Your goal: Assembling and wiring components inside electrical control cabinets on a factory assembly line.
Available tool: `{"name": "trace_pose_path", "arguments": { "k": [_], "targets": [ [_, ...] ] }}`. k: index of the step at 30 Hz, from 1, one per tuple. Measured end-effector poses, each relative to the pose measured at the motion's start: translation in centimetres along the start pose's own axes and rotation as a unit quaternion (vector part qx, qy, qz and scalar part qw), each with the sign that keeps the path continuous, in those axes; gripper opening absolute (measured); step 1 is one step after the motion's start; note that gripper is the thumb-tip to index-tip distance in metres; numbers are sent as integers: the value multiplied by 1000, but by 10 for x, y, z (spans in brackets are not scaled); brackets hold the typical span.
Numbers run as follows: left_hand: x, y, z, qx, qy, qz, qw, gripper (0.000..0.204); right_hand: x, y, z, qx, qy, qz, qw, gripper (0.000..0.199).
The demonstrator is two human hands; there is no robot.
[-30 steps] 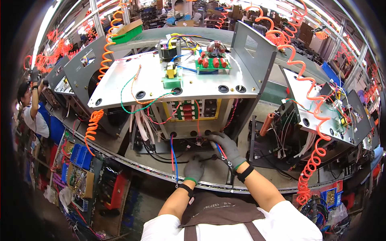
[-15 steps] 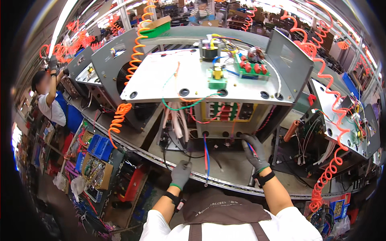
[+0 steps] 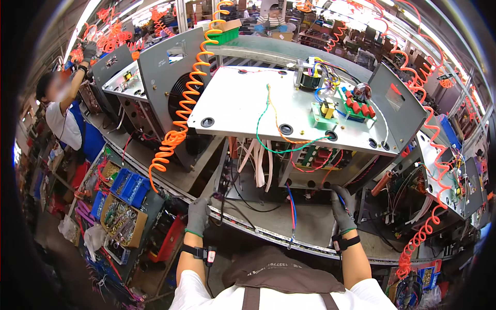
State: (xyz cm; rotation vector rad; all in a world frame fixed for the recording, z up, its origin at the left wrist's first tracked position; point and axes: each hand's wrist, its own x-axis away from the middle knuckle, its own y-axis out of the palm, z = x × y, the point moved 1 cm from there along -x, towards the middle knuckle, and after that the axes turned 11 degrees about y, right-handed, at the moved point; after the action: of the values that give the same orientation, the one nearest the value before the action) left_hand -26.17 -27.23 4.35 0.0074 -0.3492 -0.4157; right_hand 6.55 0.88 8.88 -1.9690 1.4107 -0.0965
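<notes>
A metal equipment chassis (image 3: 243, 103) stands in front of me, with circuit boards and coloured wires on its white top plate. My left hand (image 3: 198, 216), in a grey glove, is left of its open lower front. Its fingers are closed on a black cable (image 3: 223, 204). My right hand (image 3: 343, 211), also gloved, is at the chassis's lower right edge. Its fingers are curled around red and blue wires (image 3: 342, 198), and the fingertips are partly hidden. Another red and blue wire pair (image 3: 292, 209) hangs between my hands. Pale sleeved leads (image 3: 259, 168) dangle from the underside.
Similar chassis stand left (image 3: 178, 77) and right (image 3: 413, 181) along the line. Orange coiled hoses (image 3: 191, 98) hang at both sides. Lower left are blue bins (image 3: 129, 187) and a box of hardware (image 3: 121, 221). A co-worker (image 3: 67, 116) reaches up at far left.
My view has shifted, so the chassis appears lower and farther right. My left hand has moved left, away from the hanging red and blue wires. My right hand stays by the lower right edge.
</notes>
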Motion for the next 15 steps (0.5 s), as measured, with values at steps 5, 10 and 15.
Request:
{"name": "trace_pose_path", "arguments": {
  "k": [5, 10, 15],
  "targets": [
    [-64, 43, -39, -34, 142, -46, 988, 20, 5, 8, -2, 20, -2, 23, 1000, 19],
    [-116, 98, -44, 103, 122, -200, 967, 17, 8, 15, -6, 28, 21, 39, 999, 19],
    [-109, 128, 17, -329, 534, -277, 728, 34, 8, 8, -9, 98, 22, 45, 994, 21]
  ]
}}
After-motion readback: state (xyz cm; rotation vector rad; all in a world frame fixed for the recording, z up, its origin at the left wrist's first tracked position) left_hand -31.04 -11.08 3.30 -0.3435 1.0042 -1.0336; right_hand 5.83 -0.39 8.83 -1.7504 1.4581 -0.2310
